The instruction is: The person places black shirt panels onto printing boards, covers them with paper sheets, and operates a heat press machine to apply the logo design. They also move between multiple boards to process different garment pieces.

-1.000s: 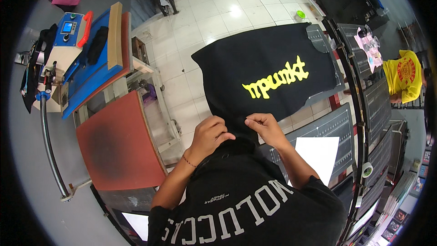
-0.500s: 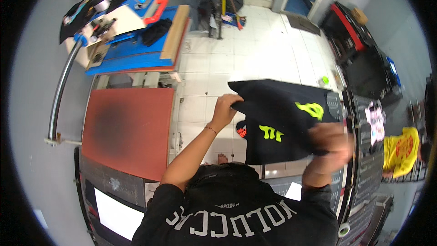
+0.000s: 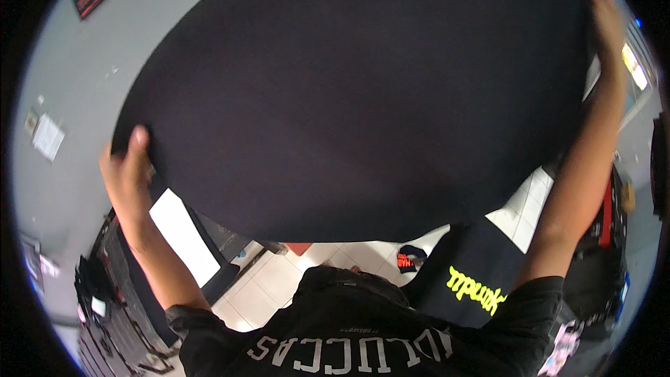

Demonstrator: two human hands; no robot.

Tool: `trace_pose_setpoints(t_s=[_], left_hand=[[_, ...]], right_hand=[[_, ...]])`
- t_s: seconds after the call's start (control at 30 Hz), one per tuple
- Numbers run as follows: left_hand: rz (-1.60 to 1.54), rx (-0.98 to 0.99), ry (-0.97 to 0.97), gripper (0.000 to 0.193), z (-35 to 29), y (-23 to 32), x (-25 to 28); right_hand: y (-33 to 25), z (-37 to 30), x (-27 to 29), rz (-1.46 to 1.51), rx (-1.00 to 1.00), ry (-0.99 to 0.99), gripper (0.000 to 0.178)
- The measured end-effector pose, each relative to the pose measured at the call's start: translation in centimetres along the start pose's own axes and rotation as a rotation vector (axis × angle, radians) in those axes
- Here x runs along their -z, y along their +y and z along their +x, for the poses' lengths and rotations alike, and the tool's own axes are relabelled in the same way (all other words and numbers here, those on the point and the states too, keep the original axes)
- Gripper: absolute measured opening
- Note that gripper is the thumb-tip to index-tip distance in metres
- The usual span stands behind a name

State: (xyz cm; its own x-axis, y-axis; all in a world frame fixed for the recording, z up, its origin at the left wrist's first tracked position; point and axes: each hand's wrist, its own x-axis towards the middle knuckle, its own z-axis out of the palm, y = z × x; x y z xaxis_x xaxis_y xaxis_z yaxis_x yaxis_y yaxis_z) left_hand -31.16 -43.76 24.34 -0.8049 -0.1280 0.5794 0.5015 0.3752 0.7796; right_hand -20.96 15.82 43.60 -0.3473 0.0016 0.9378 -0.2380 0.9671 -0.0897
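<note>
A large plain black cloth (image 3: 349,98) is stretched out in front of me and covers most of the head view. My left hand (image 3: 129,167) grips its left edge, thumb on the near face and fingers behind. At the upper right my right hand (image 3: 604,14) is closed on the cloth's other edge, its fingertips partly hidden. Below the cloth, at the right, hangs or lies a black fabric piece (image 3: 447,293) with neon yellow lettering, apart from both hands; what supports it is hidden.
A white sheet (image 3: 183,237) lies on a dark bench at the left. A small dark item with a red-orange print (image 3: 410,259) is near the white tiled floor (image 3: 262,286). Dark slatted racks (image 3: 115,345) stand at the lower left, a patterned pink cloth (image 3: 560,349) at the lower right.
The view has turned. Both hands have moved up and far apart and now hold a large plain black cloth wide. The yellow-lettered black fabric is out of my hands, at the lower right.
</note>
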Motion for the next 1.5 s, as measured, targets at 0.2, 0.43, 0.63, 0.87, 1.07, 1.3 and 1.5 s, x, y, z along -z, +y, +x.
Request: trace_pose_setpoints(t_s=[0.2,0.43,0.63,0.87,1.07,1.3,1.5], left_hand=[[0.421,0.143,0.102,0.036,11.5,-7.8,9.3],[0.114,-0.155,0.288,0.029,13.2,-4.1,17.3],[0.147,-0.021,0.261,0.034,-3.5,-5.2,18.0],[0.303,0.15,-0.08,0.026,-16.0,-13.8,10.3],[0.385,0.339,-0.145,0.026,-28.6,-24.8,6.6],[0.327,0.551,-0.042,0.021,-32.9,-23.4,2.4],[0.476,0.616,0.102,0.027,-36.8,-21.6,-0.6]], right_hand=[[-4.2,-0.6,-29.4,0.463,-0.732,-0.472,0.026],[-11.7,1.6,-34.4,1.202,-0.571,-0.05,0.03],[-11.0,-7.8,-29.1,1.337,-0.71,-0.143,0.012],[-7.6,-31.9,-34.7,0.925,-1.01,-0.446,0.01],[-6.3,-47.1,-37.8,0.534,-0.891,-0.65,0.016],[-3.9,-48.2,-35.6,0.325,-0.619,-0.667,0.019],[-1.7,-49.5,-34.0,0.488,-0.861,-0.83,0.017]])
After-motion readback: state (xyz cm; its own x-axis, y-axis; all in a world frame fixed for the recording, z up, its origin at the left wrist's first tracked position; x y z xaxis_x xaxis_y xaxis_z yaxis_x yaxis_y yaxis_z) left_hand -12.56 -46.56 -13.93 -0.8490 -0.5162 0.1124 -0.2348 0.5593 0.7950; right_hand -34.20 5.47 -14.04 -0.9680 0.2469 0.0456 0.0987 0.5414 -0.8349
